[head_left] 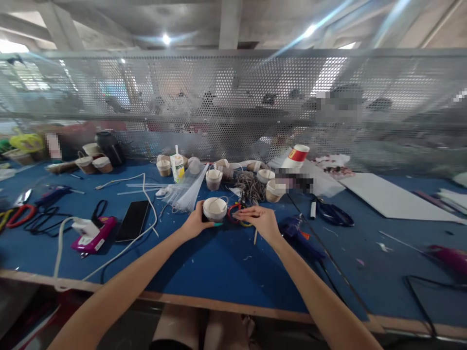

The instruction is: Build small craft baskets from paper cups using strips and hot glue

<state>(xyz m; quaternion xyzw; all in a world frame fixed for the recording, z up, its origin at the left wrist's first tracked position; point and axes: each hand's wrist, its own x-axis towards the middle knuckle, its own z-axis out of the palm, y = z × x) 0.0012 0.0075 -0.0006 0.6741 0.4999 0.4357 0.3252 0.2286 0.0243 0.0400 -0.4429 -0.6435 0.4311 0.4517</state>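
Observation:
My left hand is closed around the side of a small round pot with a pale rim and a thin looped handle. It is held just above the blue table. My right hand is a short way to the right, apart from the pot, with thumb and fingers pinched together. Whatever they may hold is too small to make out. Behind those fingertips lies a tool with red and yellow looped handles, partly hidden. A tangled bundle of brown cord sits beyond it. A similar small pot stands near the cord.
Blue glue gun lies right of my right arm, beside dark-handled scissors. On the left are a black phone, a purple power strip with white cable, and red-handled scissors. A perforated metal screen bounds the back.

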